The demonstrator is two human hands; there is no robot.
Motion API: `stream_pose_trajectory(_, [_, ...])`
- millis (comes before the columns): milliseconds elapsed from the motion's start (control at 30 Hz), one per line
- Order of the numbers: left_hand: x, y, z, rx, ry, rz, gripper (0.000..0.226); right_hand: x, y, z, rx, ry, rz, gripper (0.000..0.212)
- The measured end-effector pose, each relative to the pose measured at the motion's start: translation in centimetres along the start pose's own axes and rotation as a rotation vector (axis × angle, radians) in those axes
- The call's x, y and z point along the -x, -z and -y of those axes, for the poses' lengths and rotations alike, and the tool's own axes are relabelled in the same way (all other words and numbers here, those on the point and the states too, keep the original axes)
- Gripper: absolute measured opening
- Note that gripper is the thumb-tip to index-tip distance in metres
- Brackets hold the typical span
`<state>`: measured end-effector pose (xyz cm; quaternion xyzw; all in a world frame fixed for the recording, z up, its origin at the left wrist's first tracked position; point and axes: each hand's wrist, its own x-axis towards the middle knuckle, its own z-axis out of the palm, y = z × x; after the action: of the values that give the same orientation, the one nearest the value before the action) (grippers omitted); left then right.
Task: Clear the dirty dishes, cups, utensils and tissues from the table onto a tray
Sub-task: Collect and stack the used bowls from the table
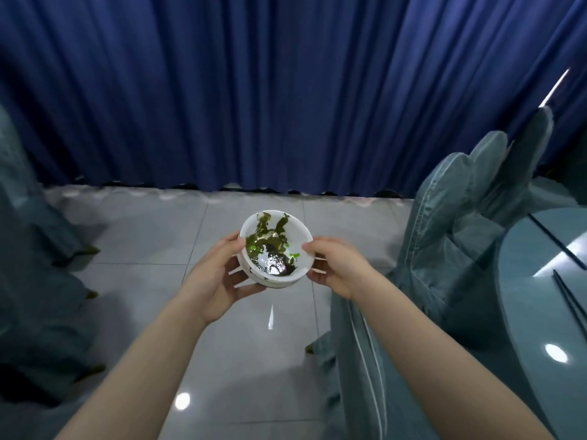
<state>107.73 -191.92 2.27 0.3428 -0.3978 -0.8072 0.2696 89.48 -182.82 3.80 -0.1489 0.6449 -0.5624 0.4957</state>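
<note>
Both hands (222, 274) (336, 265) curled, arms outstretched.

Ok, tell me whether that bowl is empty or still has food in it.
Not empty: the white bowl, gripped by both hands, holds green leafy scraps and dark sauce.

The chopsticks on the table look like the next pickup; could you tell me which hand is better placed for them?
Right, probably: the chopsticks lie beyond the right hand, though both hands hold the bowls.

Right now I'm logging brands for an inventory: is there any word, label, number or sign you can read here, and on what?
None: no readable text shows.
The white bowl, held by the left hand and right hand, shows only green and dark food smears.
</note>
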Motion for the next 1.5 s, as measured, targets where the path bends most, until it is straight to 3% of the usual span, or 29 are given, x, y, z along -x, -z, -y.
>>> stream_pose_trajectory(133, [-2.0,1.4,-1.1,0.008,0.025,-0.064,0.023,-2.7,-1.4,0.6,0.002,-0.053,-0.007,0.006])
stream_pose_trajectory(300, [-6.8,2.5,-2.4,-0.053,0.07,0.007,0.03,-7.1,-1.5,2.0,-0.03,-0.052,-0.007,0.007])
stream_pose_trajectory(633, [-26.6,-3.4,-6.1,-0.087,0.156,0.03,0.03,-21.0,5.2,9.1,-0.093,0.067,-0.116,0.025])
stream_pose_trajectory(833, [-37.6,-8.5,-8.6,-0.099,0.185,0.127,0.034,-26.4,11.1,13.3,-0.178,0.122,-0.35,0.027])
stream_pose_trajectory(1100, [-52.0,-17.3,-10.4,-0.156,0.288,0.381,0.031,-31.9,16.9,17.3,-0.264,0.197,-0.664,0.025])
stream_pose_trajectory(1500, [-67.5,-38.1,-9.4,-0.296,0.562,0.778,0.035,-33.1,27.0,21.7,-0.45,0.298,-1.263,0.016])
